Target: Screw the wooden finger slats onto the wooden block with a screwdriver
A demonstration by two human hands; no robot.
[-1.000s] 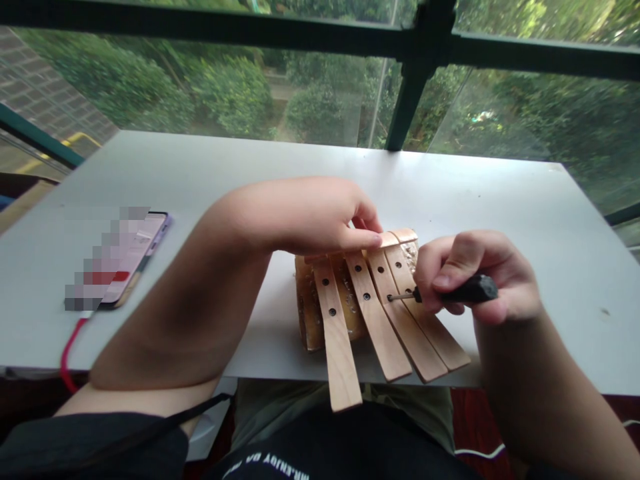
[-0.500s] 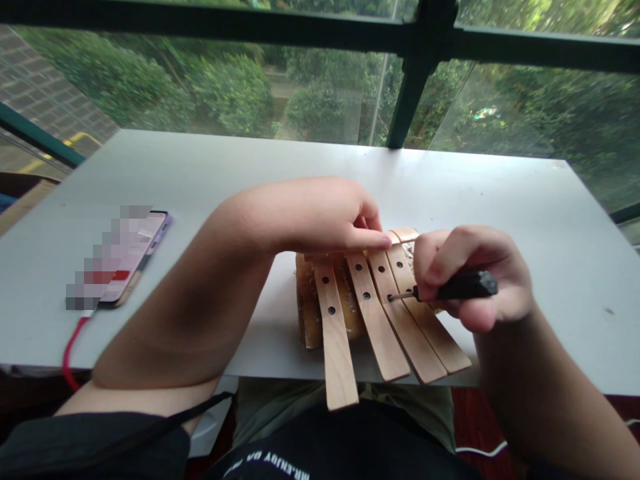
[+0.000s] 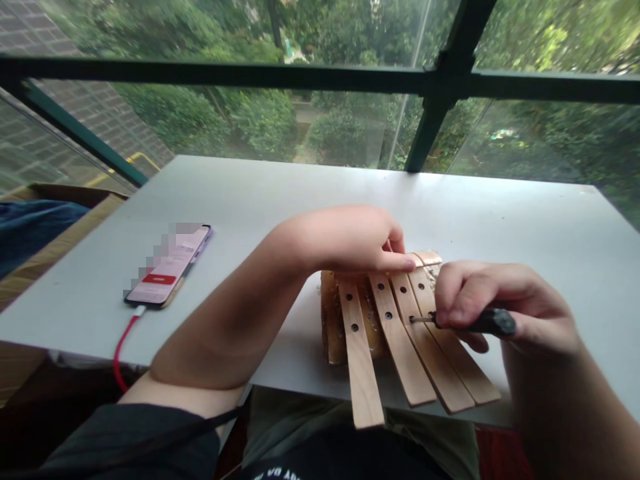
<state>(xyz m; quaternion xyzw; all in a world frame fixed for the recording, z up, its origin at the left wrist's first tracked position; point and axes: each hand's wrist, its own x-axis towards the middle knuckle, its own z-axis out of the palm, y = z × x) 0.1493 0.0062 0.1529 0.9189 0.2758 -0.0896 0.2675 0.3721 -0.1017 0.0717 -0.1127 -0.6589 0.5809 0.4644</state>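
Several pale wooden slats (image 3: 400,347) with dark holes fan out over a rough wooden block (image 3: 331,327) at the near edge of the grey table (image 3: 280,193). My left hand (image 3: 350,240) lies across the slats' far ends, fingers pressed flat on them. My right hand (image 3: 495,310) is closed round the black handle of a small screwdriver (image 3: 473,322). The screwdriver's metal tip sits in a hole of the third slat from the left. The slats' near ends stick out past the table edge over my lap.
A phone (image 3: 167,268) with a lit screen lies on the table's left side, a red cable (image 3: 123,350) hanging from it over the edge. A glass wall with dark green frames (image 3: 430,87) stands behind the table. A cardboard box (image 3: 65,220) is at the far left.
The view has shifted, so everything sits lower and further right in the frame. Both hands keep their hold, with the screwdriver tip staying in the same slat hole.
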